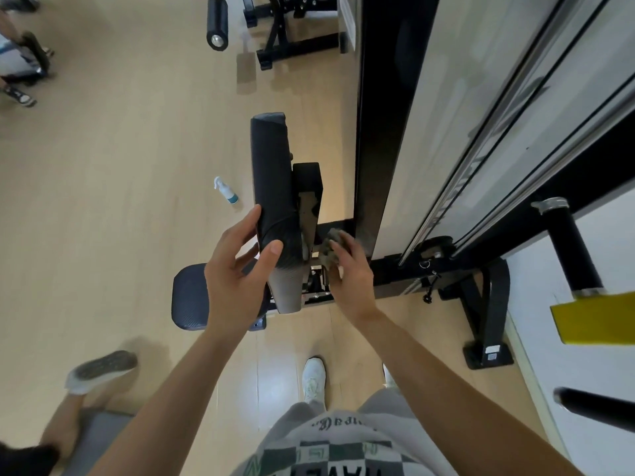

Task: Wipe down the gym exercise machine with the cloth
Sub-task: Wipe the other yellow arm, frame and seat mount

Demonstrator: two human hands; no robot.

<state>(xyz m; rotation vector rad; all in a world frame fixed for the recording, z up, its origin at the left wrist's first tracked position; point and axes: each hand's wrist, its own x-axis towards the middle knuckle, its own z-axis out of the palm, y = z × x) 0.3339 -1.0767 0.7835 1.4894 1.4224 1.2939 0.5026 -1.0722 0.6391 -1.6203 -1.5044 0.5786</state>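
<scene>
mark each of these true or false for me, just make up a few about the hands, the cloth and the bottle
1. The right hand holds the cloth. True.
2. The left hand holds the spray bottle. False: the left hand grips the top end of the back pad.
3. The spray bottle is on the floor, to the left of the back pad. True.
4. The cloth lies on the floor. False: it is in the right hand, just right of the back pad.
</scene>
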